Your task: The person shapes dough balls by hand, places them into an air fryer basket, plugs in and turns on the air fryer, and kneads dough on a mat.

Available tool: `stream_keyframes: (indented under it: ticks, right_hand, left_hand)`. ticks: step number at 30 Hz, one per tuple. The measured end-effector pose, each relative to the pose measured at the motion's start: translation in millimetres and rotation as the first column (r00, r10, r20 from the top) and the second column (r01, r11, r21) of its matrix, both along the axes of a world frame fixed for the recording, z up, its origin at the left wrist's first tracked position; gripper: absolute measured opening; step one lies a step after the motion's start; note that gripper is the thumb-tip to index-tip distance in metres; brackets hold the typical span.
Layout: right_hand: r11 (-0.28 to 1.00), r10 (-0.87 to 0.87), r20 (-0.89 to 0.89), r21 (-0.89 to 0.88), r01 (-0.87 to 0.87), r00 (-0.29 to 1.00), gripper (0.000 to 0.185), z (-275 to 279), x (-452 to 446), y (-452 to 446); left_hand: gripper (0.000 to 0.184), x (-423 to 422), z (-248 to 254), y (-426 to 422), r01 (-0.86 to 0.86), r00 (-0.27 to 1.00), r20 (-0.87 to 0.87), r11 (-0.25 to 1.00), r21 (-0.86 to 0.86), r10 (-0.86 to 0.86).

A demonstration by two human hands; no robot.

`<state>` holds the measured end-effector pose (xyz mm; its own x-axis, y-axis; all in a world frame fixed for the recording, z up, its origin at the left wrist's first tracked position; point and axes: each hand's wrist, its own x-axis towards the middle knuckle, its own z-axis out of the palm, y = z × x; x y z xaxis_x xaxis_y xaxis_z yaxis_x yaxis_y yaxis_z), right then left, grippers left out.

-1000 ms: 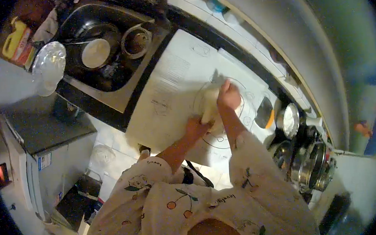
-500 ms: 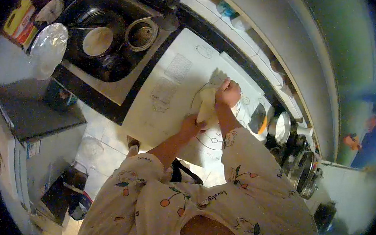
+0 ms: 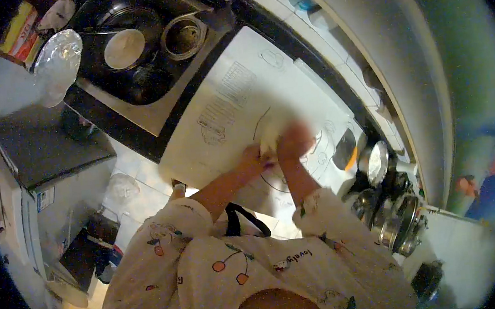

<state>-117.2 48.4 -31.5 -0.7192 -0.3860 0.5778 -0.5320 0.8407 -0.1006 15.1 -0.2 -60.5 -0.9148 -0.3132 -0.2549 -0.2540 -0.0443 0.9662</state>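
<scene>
A pale, soft piece of dough (image 3: 269, 139) is between my hands over a white printed mat (image 3: 201, 158). My left hand (image 3: 253, 161) has its fingers closed on the dough's near left side. On the right side of it is my right hand (image 3: 296, 141), smeared by motion but with a compact, closed shape against the dough. The mat beneath bears printed tables, curved lines and small drawings.
Left of the mat is a dark sink (image 3: 153, 83) with a pan, a pale round dish (image 3: 124, 48) and a metal bowl (image 3: 183, 37). A dark item with an orange edge (image 3: 345, 149) lies right of my hands. Several pots (image 3: 397, 218) stand further right.
My right hand has moved down and nearer to me, closer to my left hand. Less of the dough shows between them, and the view has shifted slightly.
</scene>
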Motion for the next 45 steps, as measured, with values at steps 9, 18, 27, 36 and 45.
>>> stream_keyframes:
  ticks: [9, 18, 27, 36, 45]
  right_hand:
    - [0.968, 0.120, 0.246, 0.184, -0.168, 0.962, 0.031, 86.8, 58.9, -7.3]
    - [0.998, -0.036, 0.303, -0.040, 0.050, 0.952, 0.034, 40.0, 19.4, -36.1]
    - [0.850, 0.443, 0.510, -0.501, -0.164, 0.737, 0.035, 47.6, -36.1, -0.7]
    - [0.853, 0.460, 0.437, -0.459, -0.248, 0.772, 0.034, 49.7, 48.7, 55.4]
    - [0.870, 0.406, 0.284, -0.412, -0.272, 0.869, 0.033, 45.3, 34.2, 42.5]
  left_hand:
    - [0.022, 12.5, 16.4, -0.2, -0.153, 0.983, 0.078, 0.513, 0.844, 0.164]
    - [0.025, 9.8, -19.7, 1.3, -0.021, 0.997, -0.025, 0.553, 0.833, 0.075]
    - [0.032, 34.3, 84.6, -34.6, -0.228, 0.957, 0.139, 0.957, -0.177, 0.254]
    - [0.049, -42.3, 114.3, -26.3, 0.062, 0.962, -0.047, 0.383, -0.922, -0.269]
    - [0.056, -62.1, 92.8, -39.7, 0.235, 0.958, 0.134, 0.432, -0.870, -0.252]
